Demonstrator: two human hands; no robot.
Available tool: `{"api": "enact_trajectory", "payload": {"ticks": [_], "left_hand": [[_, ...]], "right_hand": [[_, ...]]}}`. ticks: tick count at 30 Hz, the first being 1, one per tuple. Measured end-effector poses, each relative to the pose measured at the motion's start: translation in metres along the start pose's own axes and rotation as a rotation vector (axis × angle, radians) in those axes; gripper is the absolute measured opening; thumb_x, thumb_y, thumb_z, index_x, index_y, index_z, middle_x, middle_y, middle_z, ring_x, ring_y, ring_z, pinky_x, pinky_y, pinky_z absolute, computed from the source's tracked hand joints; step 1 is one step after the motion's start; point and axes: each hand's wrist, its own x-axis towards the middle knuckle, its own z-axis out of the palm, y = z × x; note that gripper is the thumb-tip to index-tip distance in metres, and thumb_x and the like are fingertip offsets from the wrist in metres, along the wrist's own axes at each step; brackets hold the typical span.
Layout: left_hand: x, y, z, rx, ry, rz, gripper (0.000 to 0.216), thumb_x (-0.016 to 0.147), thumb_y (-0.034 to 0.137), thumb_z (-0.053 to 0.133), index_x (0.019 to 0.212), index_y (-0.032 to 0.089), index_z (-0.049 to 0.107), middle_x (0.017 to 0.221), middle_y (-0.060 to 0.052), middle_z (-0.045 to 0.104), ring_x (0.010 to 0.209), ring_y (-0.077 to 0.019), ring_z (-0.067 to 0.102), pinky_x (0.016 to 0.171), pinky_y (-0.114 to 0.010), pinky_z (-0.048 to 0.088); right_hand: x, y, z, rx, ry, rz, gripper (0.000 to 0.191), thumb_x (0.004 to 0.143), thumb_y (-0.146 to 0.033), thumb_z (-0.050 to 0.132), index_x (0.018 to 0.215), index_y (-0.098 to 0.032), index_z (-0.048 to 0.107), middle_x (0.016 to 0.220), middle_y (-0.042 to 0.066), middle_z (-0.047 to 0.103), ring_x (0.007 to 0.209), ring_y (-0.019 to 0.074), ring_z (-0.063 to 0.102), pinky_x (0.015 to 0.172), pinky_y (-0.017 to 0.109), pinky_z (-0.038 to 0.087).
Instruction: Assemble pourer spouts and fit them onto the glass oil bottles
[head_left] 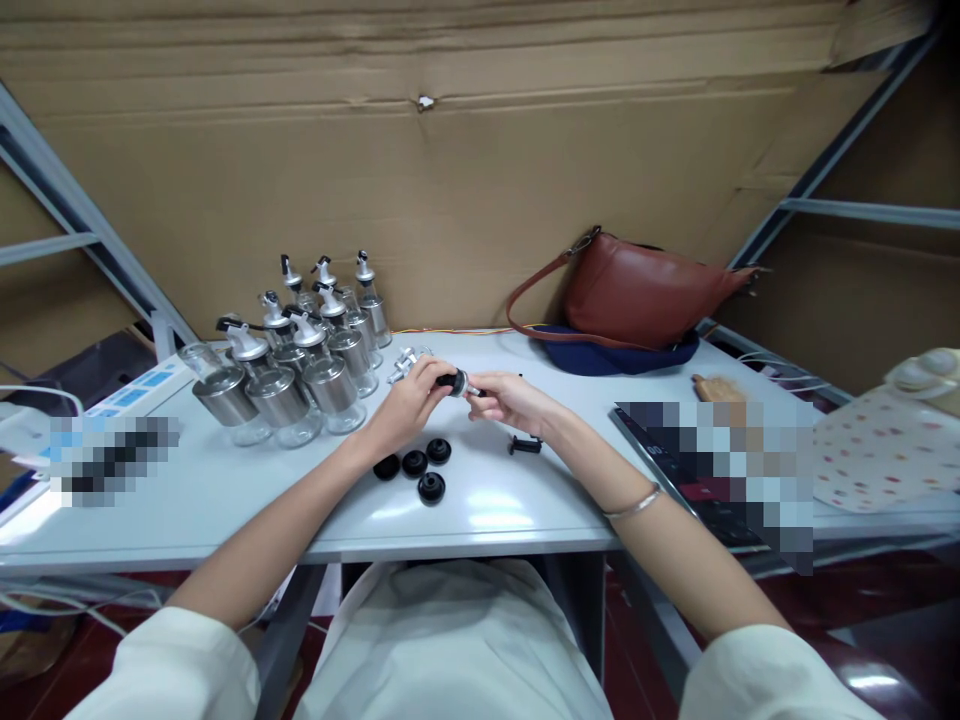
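My left hand (411,405) is closed around a bottle stopper (454,382), black with a silvery rim, above the middle of the table. My right hand (511,402) meets it from the other side, its fingers pinching a small dark piece (477,392) against the stopper; the fingers partly cover it. Below the hands, several round black caps (431,487) lie on the tabletop. A thin black plastic part (525,445) lies under my right wrist. Beyond my left hand sits a small group of silvery pourer parts (405,365).
Several glass bottles (334,385) with steel sleeves and pourer tops crowd the left. A brown leather bag (637,295) rests on a navy cap (585,355) at the back right. A dark flat panel (675,480) and spotted white bag (885,450) are at right; cardboard (450,220) stands behind.
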Motion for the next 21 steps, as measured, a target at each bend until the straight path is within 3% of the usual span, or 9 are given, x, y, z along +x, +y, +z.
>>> {"api": "enact_trajectory", "payload": {"ticks": [4,9,13,15,17,21], "left_hand": [[0.002,-0.001,0.002,-0.282,0.080,-0.258,0.026,0.089,0.042,0.048,0.093,0.016,0.055,0.072,0.000,0.053,0.057,-0.0095,0.046,0.061,-0.024,0.039],[0.005,0.004,0.006,-0.771,-0.057,-0.656,0.042,0.088,0.053,0.042,0.068,0.016,0.043,0.050,0.007,0.034,0.040,-0.0050,0.032,0.040,-0.017,0.025],[0.007,0.010,0.007,-1.017,-0.129,-0.890,0.039,0.090,0.045,0.042,0.062,0.019,0.031,0.050,0.011,0.019,0.037,-0.0021,0.016,0.036,-0.014,0.012],[0.006,0.010,0.008,-1.031,-0.111,-0.862,0.038,0.089,0.046,0.044,0.065,0.019,0.034,0.051,0.010,0.021,0.037,-0.0023,0.018,0.036,-0.015,0.013],[0.003,0.009,0.009,-0.957,-0.069,-0.721,0.038,0.088,0.052,0.044,0.072,0.018,0.039,0.054,0.009,0.030,0.040,-0.0039,0.026,0.038,-0.016,0.020],[-0.002,0.007,0.009,-0.509,-0.076,-0.360,0.033,0.090,0.050,0.043,0.088,0.018,0.045,0.062,0.003,0.046,0.055,-0.0103,0.044,0.058,-0.024,0.040]], "right_hand": [[0.002,0.001,0.003,-0.225,0.118,-0.366,0.029,0.081,-0.045,0.059,0.074,-0.019,0.048,0.053,-0.007,0.042,0.050,0.0088,0.040,0.056,0.025,0.036],[-0.002,-0.001,0.007,-0.713,0.242,-0.776,0.014,0.087,-0.032,0.054,0.084,-0.019,0.058,0.080,0.004,0.063,0.076,0.0164,0.057,0.072,0.030,0.042],[-0.006,-0.002,0.011,-0.884,0.195,-0.920,0.013,0.091,-0.027,0.049,0.089,-0.019,0.059,0.090,0.008,0.066,0.084,0.0187,0.059,0.078,0.033,0.044],[-0.007,-0.002,0.011,-0.887,0.234,-0.861,0.013,0.090,-0.029,0.049,0.089,-0.019,0.058,0.084,0.006,0.066,0.079,0.0175,0.059,0.074,0.031,0.044],[-0.006,-0.002,0.009,-0.810,0.300,-0.711,0.017,0.089,-0.034,0.049,0.086,-0.019,0.056,0.067,0.001,0.061,0.064,0.0147,0.054,0.065,0.027,0.042],[-0.001,0.000,0.002,-0.394,0.221,-0.372,0.032,0.083,-0.048,0.052,0.069,-0.019,0.047,0.045,-0.008,0.037,0.042,0.0085,0.033,0.045,0.023,0.028]]}}
